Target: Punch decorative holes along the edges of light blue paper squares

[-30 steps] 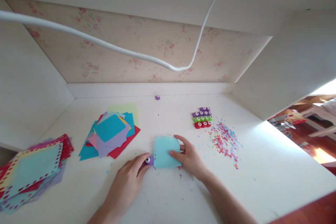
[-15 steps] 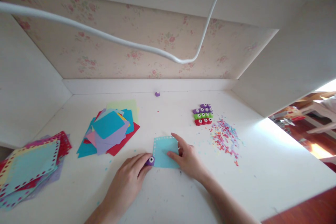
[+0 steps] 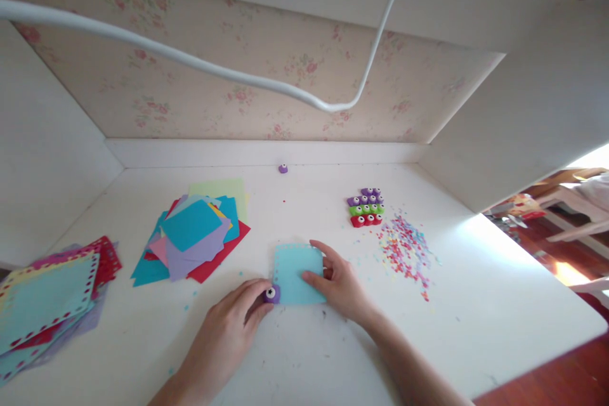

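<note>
A light blue square of paper (image 3: 291, 273) lies on the white table in front of me, with small punched holes along its far edge and down its left edge. My left hand (image 3: 238, 314) is closed around a small purple craft punch (image 3: 272, 294), which sits at the paper's lower left corner. A star mark shows on the punch's white top. On the paper's right side rests my right hand (image 3: 339, 282), its thumb lying on the sheet and its index finger reaching to the far edge. The right hand's other fingers curl at the right edge, partly hidden.
Several purple, green and red punches (image 3: 366, 208) stand in rows at the right, beside scattered paper confetti (image 3: 406, 247). Another purple punch (image 3: 283, 169) is near the back. Coloured paper sheets (image 3: 193, 228) are piled at left, with hole-edged sheets (image 3: 47, 298) farther left. A white cable (image 3: 214, 70) hangs above.
The punch in my left hand has shifted slightly toward me along the paper's left edge. My right hand stays on the paper. The whole view has moved a little.
</note>
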A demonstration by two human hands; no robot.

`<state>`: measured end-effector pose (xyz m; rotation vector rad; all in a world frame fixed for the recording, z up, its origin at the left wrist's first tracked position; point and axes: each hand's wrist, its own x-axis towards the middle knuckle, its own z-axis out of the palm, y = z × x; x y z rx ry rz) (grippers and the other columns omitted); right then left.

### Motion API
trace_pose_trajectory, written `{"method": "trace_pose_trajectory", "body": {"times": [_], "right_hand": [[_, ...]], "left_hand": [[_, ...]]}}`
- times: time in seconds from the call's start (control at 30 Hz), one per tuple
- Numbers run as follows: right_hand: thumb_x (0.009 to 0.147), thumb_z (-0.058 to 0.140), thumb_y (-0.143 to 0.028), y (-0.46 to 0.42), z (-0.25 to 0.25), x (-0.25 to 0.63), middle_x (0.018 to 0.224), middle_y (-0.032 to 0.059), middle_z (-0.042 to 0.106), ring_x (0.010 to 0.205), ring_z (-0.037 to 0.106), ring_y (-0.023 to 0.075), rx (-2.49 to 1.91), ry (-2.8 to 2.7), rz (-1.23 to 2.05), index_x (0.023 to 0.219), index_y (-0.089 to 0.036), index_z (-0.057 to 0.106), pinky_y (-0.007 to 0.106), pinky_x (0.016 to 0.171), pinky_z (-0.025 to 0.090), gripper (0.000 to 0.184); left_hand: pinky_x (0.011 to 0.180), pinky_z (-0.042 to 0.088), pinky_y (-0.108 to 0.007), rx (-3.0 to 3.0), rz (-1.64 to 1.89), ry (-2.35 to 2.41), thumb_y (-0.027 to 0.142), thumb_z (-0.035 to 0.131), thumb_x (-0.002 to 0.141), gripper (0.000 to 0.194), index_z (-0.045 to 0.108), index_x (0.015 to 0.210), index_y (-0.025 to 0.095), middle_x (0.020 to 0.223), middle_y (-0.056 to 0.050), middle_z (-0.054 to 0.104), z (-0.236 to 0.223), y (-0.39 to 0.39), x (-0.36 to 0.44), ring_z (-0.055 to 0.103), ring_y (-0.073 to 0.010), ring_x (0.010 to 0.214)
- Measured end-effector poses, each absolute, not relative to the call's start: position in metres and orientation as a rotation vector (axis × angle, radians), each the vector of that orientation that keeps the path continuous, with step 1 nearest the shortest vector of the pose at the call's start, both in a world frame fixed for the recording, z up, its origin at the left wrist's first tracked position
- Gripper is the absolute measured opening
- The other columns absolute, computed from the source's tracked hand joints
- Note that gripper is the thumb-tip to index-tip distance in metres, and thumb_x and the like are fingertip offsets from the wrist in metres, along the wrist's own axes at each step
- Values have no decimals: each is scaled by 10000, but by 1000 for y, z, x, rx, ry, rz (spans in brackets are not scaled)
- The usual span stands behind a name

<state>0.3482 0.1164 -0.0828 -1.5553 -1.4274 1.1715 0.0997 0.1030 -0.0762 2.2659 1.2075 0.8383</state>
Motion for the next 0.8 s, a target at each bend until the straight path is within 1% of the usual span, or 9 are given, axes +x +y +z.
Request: {"method": "trace_pose_trajectory", "body": {"times": [0.07,0.13,0.17,0.23,0.3,0.37,0.47,0.57,0.8], "right_hand": [[844,689,-400,114,-79,346,720,-34,558,522,502,103,-1598,-1559,1044,1417,-275,443,223,457,419,636],[862,677,-405,110,-72,345,854,16,620,583,555,122,-1599,-1695,881,1434,-278,432,278,548,508,635],[871,670,-408,108,-69,345,997,60,634,665,597,143,-1587,-1751,783,1439,-279,431,321,633,549,630],[887,654,-406,104,-63,346,1297,132,536,910,631,207,-1560,-1825,564,1422,-273,456,407,831,560,586],[907,631,-390,102,-58,349,1413,144,455,1129,569,263,-1537,-1897,401,1384,-253,499,455,967,509,514],[928,604,-370,100,-56,351,1405,137,490,1243,504,280,-1507,-2011,345,1346,-235,536,469,1029,472,444],[948,576,-352,100,-57,352,1400,109,539,1309,470,283,-1450,-2226,339,1330,-239,564,517,1096,404,399],[957,563,-341,101,-58,351,1398,81,559,1316,481,283,-1439,-2347,335,1291,-261,610,572,1127,341,347],[931,601,-340,99,-55,352,1340,88,598,1294,499,277,-1435,-2347,338,1194,-242,668,571,1140,320,289]], "left_hand": [[911,564,-313,2327,847,1205,340,537,977,226,572,1190,273,1144,-16,694,-79,103,100,672,-184,1028],[921,562,-343,2383,847,1216,337,532,979,239,578,1203,266,1156,-26,691,-81,102,100,669,-198,1036],[921,564,-351,2399,846,1227,341,532,978,249,579,1209,261,1163,-32,688,-81,102,100,667,-204,1039],[914,568,-362,2414,843,1257,370,544,969,277,578,1217,252,1176,-44,681,-80,101,99,664,-217,1046],[904,574,-372,2420,836,1287,409,560,954,306,581,1213,249,1176,-53,677,-77,100,97,660,-229,1050],[892,579,-378,2427,811,1311,424,564,949,309,588,1205,254,1159,-53,679,-73,99,95,661,-232,1039],[873,584,-379,2446,787,1329,407,552,957,296,595,1204,248,1129,-52,688,-69,99,94,667,-229,1010],[868,585,-374,2472,786,1320,375,547,963,289,599,1211,236,1118,-52,696,-68,99,94,668,-226,1001],[857,583,-370,2516,734,1280,302,527,972,245,625,1187,239,1084,-38,711,-69,100,94,673,-213,965]]}}
